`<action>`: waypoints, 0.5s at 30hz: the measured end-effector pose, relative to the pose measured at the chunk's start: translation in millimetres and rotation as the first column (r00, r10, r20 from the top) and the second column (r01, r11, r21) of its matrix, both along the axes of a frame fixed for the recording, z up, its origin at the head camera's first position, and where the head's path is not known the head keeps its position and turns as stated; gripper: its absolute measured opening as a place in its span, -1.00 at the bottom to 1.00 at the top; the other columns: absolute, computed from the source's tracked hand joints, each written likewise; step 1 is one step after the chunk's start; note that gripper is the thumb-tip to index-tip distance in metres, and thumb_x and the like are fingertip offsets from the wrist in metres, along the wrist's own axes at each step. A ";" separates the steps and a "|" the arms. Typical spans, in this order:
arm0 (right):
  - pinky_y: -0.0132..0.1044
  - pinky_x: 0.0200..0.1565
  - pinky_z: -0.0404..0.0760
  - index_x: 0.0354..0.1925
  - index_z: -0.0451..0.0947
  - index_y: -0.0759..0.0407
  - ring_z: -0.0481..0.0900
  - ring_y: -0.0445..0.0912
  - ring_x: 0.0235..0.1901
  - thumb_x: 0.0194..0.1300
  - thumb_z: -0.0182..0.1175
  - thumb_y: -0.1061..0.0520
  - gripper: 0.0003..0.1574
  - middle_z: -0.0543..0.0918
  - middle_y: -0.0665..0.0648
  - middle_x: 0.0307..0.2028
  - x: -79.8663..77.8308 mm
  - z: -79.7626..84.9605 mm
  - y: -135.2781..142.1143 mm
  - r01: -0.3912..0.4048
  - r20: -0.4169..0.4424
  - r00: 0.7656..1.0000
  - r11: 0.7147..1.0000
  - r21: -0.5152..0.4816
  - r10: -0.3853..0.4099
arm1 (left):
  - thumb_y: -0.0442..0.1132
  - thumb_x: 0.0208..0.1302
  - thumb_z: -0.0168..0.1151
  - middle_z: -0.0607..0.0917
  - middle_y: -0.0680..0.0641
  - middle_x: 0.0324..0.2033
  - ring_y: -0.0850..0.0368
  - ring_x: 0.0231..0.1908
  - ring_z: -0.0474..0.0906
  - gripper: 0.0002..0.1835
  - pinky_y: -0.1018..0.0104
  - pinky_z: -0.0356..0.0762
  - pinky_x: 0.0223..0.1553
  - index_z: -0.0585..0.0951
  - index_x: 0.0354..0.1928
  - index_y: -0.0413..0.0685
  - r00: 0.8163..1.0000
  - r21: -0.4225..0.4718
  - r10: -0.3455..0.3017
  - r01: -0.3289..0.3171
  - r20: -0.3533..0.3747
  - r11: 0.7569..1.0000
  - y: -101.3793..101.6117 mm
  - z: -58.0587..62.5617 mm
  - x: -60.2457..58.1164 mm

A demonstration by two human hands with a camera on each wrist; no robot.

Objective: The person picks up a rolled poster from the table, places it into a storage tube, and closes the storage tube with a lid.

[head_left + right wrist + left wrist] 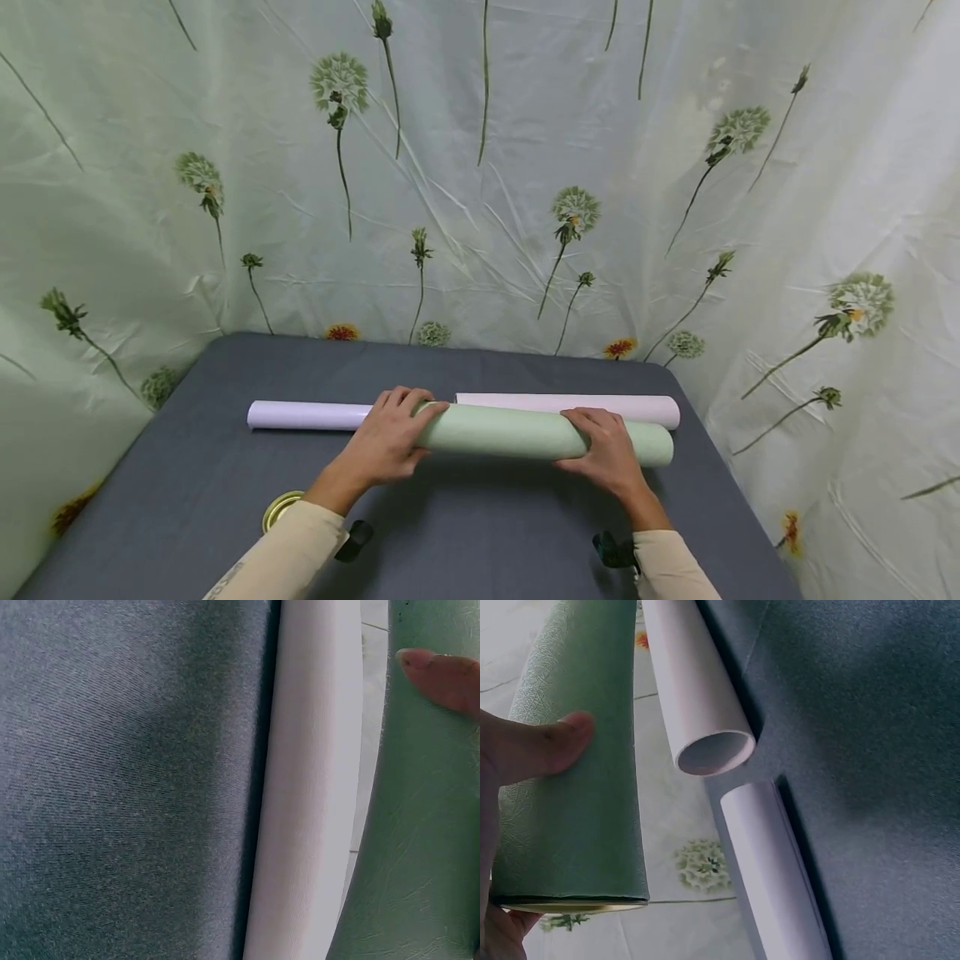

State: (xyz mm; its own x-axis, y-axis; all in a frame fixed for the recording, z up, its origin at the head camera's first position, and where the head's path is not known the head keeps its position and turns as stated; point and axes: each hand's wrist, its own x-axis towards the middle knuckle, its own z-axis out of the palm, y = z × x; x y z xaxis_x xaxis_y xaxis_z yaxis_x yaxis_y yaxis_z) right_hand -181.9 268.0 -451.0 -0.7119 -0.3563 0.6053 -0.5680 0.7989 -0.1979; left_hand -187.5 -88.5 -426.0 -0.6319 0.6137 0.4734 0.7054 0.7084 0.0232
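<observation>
Cream sleeves, faint lettering on left; black wrist-worn devices

From the head, we look forward and down over the table towards the flowered curtain, far enough back to see both the left hand and the right hand. From the left wrist, we look closely, with the view turned sideways, along the green roll. From the right wrist, we see it sideways and close too. All three views share that roll and the pink tube; only the head and left wrist share the lilac tube.
</observation>
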 end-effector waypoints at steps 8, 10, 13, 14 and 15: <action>0.10 -0.10 0.47 -0.05 0.65 0.21 0.57 0.09 -0.14 -0.55 0.67 -0.08 -0.04 0.67 0.17 -0.15 -0.8 -5.6 -5.8 -0.033 -0.036 0.999 0.998 0.046 0.034 | -0.11 -0.09 0.55 0.51 -0.09 0.00 -0.10 -0.02 0.44 -0.32 -0.10 0.42 0.02 0.53 0.15 0.05 0.999 0.013 0.005 -0.006 0.031 1.000 -10.0 -4.3 2.4; 0.09 -0.10 0.47 -0.04 0.65 0.20 0.58 0.09 -0.14 -0.54 0.67 -0.10 -0.04 0.68 0.17 -0.15 -0.7 -8.2 -6.6 -0.045 -0.041 0.998 0.998 0.054 0.047 | -0.11 -0.10 0.55 0.52 -0.09 0.00 -0.10 -0.03 0.45 -0.32 -0.10 0.42 0.00 0.54 0.15 0.04 0.999 0.020 0.007 -0.008 0.047 1.000 -12.1 -6.0 3.2; 0.08 -0.11 0.48 -0.04 0.65 0.20 0.58 0.09 -0.14 -0.52 0.65 -0.13 -0.04 0.68 0.17 -0.15 -0.3 -12.5 -8.8 -0.062 -0.045 0.997 0.996 0.063 0.065 | -0.10 -0.10 0.55 0.52 -0.08 -0.01 -0.10 -0.03 0.45 -0.32 -0.10 0.43 -0.02 0.54 0.16 0.03 0.997 0.025 0.023 -0.025 0.077 0.999 -15.8 -9.6 4.8; 0.08 -0.11 0.48 -0.04 0.65 0.20 0.59 0.09 -0.14 -0.52 0.65 -0.13 -0.04 0.68 0.18 -0.15 -0.2 -13.8 -10.1 -0.069 -0.045 0.996 0.996 0.063 0.071 | -0.10 -0.10 0.56 0.52 -0.08 -0.01 -0.10 -0.03 0.45 -0.31 -0.10 0.43 -0.02 0.55 0.16 0.03 0.996 0.029 0.028 -0.030 0.087 0.999 -17.0 -10.7 5.5; 0.08 -0.11 0.48 -0.04 0.65 0.19 0.59 0.09 -0.14 -0.51 0.65 -0.14 -0.04 0.68 0.17 -0.15 -0.2 -15.2 -11.4 -0.070 -0.046 0.996 0.995 0.066 0.073 | -0.10 -0.11 0.56 0.53 -0.08 -0.01 -0.10 -0.03 0.45 -0.31 -0.10 0.43 -0.03 0.55 0.16 0.04 0.995 0.033 0.034 -0.037 0.095 0.999 -18.2 -12.1 6.1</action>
State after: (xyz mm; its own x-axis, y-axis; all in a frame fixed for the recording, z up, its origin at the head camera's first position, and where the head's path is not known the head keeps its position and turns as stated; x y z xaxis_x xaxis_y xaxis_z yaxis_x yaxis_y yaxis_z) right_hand -182.1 256.6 -466.2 -0.6537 -0.4444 0.6126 -0.6318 0.7660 -0.1186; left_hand -181.4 -106.7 -438.1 -0.6959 0.5744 0.4311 0.6734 0.7305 0.1138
